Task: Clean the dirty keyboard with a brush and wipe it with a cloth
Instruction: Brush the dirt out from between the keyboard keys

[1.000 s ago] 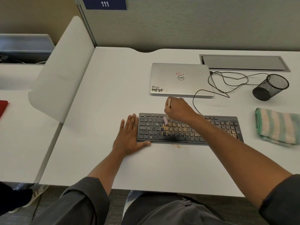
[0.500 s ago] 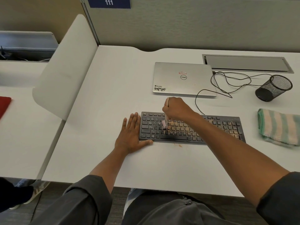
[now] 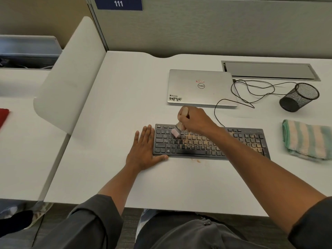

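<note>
A black keyboard (image 3: 206, 144) speckled with tan dust lies under the right hand (image 3: 195, 119), whose brush (image 3: 177, 131) has pinkish bristles. Right of that hand: a green-and-cream striped cloth (image 3: 307, 140), a black mesh cup (image 3: 299, 99). Beyond it, a silver laptop (image 3: 200, 88) on the white table (image 3: 125, 97).

The blue sign (image 3: 118, 3) reads "111". Below it, the laptop (image 3: 201, 88) lid shows "DELL", "Devfolio" and "WMN".

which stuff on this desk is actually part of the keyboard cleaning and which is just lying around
Part of the job:
keyboard, dusted with crumbs
brush, gripped by the right hand
left hand, flat at the keyboard's left end
striped cloth, untouched

Just lying about:
closed laptop
mesh cup
cable
</note>
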`<control>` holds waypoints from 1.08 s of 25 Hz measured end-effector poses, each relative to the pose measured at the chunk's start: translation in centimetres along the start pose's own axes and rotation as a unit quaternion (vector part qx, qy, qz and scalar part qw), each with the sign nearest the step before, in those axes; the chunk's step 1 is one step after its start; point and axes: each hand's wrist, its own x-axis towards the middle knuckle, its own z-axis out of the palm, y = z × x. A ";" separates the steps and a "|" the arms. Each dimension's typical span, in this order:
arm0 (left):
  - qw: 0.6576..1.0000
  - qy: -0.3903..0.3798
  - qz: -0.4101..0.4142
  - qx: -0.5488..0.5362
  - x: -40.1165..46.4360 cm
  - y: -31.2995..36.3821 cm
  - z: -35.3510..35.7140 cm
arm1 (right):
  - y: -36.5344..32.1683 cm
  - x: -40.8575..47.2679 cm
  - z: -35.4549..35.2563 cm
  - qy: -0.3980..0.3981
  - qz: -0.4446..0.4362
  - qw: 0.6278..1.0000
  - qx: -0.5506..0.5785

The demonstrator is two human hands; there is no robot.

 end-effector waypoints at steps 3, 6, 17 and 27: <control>1.000 0.002 0.001 -0.001 0.1 0.0 0.0 | 0.1 -0.3 0.3 -0.026 0.015 0.998 -0.050; 1.000 0.000 -0.001 0.001 0.1 0.0 -0.1 | -0.1 -0.3 -0.1 -0.003 0.015 0.993 -0.119; 1.000 -0.002 -0.004 0.010 0.1 0.0 0.0 | -0.8 -1.0 0.3 -0.013 0.011 0.998 -0.053; 1.000 -0.004 -0.004 0.012 0.1 0.0 0.0 | 0.1 -1.4 -0.2 -0.011 -0.005 0.997 -0.079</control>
